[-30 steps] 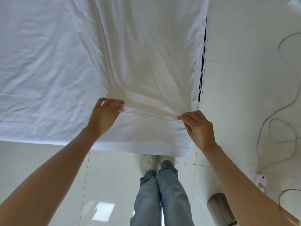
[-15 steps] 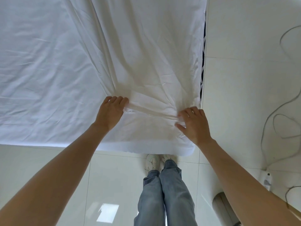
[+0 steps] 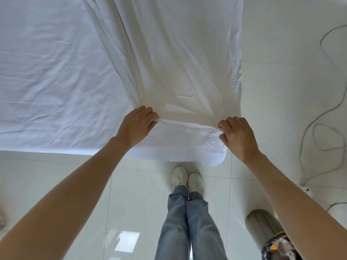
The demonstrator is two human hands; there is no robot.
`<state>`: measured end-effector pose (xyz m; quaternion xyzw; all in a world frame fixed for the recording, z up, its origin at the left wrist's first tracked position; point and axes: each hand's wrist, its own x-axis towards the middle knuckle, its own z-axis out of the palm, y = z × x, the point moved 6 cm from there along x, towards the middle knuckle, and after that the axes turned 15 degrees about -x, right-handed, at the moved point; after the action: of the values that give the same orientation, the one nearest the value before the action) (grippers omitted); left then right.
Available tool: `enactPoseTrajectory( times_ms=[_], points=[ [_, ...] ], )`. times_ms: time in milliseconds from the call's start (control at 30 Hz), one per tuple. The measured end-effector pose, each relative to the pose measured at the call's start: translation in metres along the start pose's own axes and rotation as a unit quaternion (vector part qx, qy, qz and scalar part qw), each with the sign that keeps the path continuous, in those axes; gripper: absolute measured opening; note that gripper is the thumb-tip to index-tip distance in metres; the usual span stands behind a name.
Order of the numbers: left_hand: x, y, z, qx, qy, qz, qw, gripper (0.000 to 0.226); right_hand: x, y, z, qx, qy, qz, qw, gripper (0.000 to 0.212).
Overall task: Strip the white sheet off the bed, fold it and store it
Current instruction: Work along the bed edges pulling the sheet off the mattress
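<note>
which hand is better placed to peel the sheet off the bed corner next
Probably the right hand: it pinches the white sheet right above the bed's near corner. The left hand grips the same edge farther along the bed.

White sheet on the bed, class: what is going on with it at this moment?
A person stands at the bed's near corner and holds the white sheet with both hands. The left hand and the right hand each pinch a bunched edge, which stretches between them as a taut ridge. Long creases run from there up the bed. Most of the sheet lies spread over the mattress, so stripping has barely begun and no folding shows yet.
</note>
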<state>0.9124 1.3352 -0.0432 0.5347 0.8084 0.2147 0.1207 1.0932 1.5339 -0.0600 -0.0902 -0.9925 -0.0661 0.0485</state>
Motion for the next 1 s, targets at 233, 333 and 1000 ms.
enactPoseTrajectory(
  times_ms=[233, 333, 1000],
  points=[
    [-0.06, 0.044, 0.024, -0.083, -0.057, -0.039, 0.994, 0.025, -0.076, -0.029, -0.016, 0.04, -0.012, -0.036, 0.998, 0.018],
    [-0.08, 0.055, 0.043, -0.074, -0.097, -0.046, 0.991, 0.025, -0.103, -0.043, -0.007, 0.054, -0.033, -0.047, 0.997, 0.02],
    [-0.169, 0.085, 0.036, -0.034, 0.012, -0.145, 0.989, 0.026, -0.163, -0.078, -0.039, 0.025, -0.004, -0.026, 0.999, 0.031]
  ],
)
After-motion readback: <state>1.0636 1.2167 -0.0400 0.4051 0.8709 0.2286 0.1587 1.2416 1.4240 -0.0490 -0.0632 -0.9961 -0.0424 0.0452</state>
